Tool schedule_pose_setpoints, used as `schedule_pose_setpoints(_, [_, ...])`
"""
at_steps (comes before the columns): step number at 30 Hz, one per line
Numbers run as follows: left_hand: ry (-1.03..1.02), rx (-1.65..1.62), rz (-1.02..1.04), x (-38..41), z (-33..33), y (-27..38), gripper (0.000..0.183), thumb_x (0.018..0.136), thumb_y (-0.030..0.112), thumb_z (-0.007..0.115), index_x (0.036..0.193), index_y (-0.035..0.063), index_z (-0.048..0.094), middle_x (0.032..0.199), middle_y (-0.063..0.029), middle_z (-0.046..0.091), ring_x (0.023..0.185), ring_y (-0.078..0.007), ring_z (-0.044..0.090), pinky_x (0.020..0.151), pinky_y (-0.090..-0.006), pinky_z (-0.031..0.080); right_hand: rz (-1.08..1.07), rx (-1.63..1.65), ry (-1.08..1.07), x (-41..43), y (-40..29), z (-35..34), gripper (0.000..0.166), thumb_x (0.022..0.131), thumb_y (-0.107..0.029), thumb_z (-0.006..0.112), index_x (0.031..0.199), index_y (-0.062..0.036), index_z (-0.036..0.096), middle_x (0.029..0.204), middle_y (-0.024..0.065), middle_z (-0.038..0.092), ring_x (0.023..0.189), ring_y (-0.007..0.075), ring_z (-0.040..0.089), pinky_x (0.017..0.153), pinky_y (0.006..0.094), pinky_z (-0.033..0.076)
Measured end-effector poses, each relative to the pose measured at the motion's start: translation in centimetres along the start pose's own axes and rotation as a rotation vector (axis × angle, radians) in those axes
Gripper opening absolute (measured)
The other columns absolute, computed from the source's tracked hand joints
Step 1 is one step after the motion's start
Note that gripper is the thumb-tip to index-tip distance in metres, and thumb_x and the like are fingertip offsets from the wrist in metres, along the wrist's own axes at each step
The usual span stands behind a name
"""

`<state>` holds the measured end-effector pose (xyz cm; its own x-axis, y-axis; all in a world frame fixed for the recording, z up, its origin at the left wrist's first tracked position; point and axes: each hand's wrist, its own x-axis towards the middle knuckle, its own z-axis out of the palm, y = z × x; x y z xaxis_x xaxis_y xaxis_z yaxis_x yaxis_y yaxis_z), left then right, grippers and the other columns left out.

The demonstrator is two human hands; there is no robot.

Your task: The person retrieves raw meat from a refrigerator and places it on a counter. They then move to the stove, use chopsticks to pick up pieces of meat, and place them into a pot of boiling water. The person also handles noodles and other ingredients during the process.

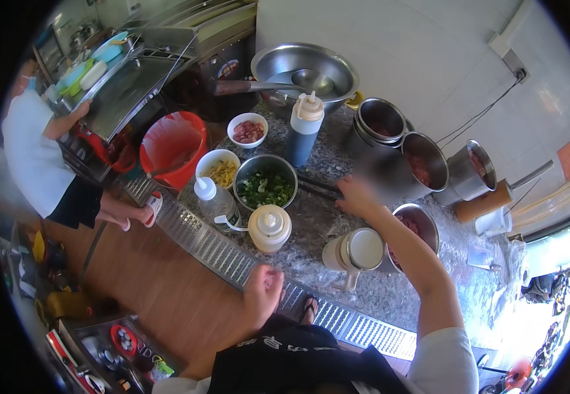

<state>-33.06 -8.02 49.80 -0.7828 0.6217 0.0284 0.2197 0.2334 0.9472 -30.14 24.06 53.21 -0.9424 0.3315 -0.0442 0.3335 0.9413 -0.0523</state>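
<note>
My right hand (358, 198) reaches over the speckled stone counter (309, 221), its fingers on the near ends of a pair of dark sticks (317, 187), perhaps chopsticks or tongs. Their other ends meet the rim of a steel bowl (266, 183) of chopped green onion. In front of my body, my left hand (263, 293) hangs off the counter with curled fingers; whether it holds anything is unclear. Closest to it is a squeeze bottle (269, 229) of pale sauce. Below my right forearm stands a white-lidded shaker or jar (356, 250) with a handle.
Steel pots of raw meat (420, 167) line the wall. A bottle of dark sauce (305, 130), a meat bowl (248, 131) and a clear bottle (216, 202) stand nearby. A ladle (265, 87) crosses the large basin (304, 54). A red bucket (174, 147) and another person (38, 147) are left.
</note>
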Motion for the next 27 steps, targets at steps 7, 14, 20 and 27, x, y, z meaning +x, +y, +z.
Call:
schedule_pose_setpoints(7, [-0.375,-0.140,0.073,-1.6,4.1,3.8,0.030,0.077,0.021,0.067,0.097,0.0028,0.055,0.090,-0.0096,0.053,0.057,-0.0138,0.053,0.052,-0.0245,0.043,-0.027,0.842,0.046,-5.6,0.5,-4.5,0.023,0.076,-0.023,0.061,0.089,-0.0046,0.062,0.078,0.0119,0.063,0.069,0.0254,0.060,0.066,0.0364,0.049])
schedule_pose_setpoints(14, [-0.356,-0.516,-0.392,-3.3,10.3,5.9,0.018,0.083,0.018,0.062,0.088,0.0025,0.054,0.071,0.0006,0.054,0.058,-0.0067,0.050,0.049,-0.0234,0.040,-0.023,0.125,-0.194,-0.9,2.4,-0.2,0.040,0.070,-0.023,0.068,0.103,-0.0032,0.059,0.110,0.0144,0.054,0.100,0.0286,0.056,0.082,0.0412,0.047])
schedule_pose_setpoints(20, [-0.087,-0.434,-0.671,-1.0,8.0,10.3,0.020,0.081,0.022,0.063,0.082,0.0030,0.057,0.065,0.0021,0.046,0.059,-0.0101,0.041,0.061,-0.0249,0.039,-0.031,0.086,-0.478,2.4,2.1,2.5,0.033,0.068,-0.016,0.066,0.099,-0.0060,0.065,0.103,0.0128,0.063,0.098,0.0281,0.060,0.076,0.0415,0.050])
schedule_pose_setpoints(27, [-0.092,-0.336,-0.325,0.0,7.6,12.3,0.025,0.085,0.022,0.052,0.067,0.0058,0.049,0.057,0.0016,0.039,0.051,-0.0049,0.036,0.045,-0.0195,0.026,-0.095,0.186,-0.349,3.3,2.9,4.1,0.030,0.059,-0.023,0.070,0.084,-0.0069,0.069,0.090,0.0100,0.066,0.086,0.0247,0.063,0.070,0.0383,0.051])
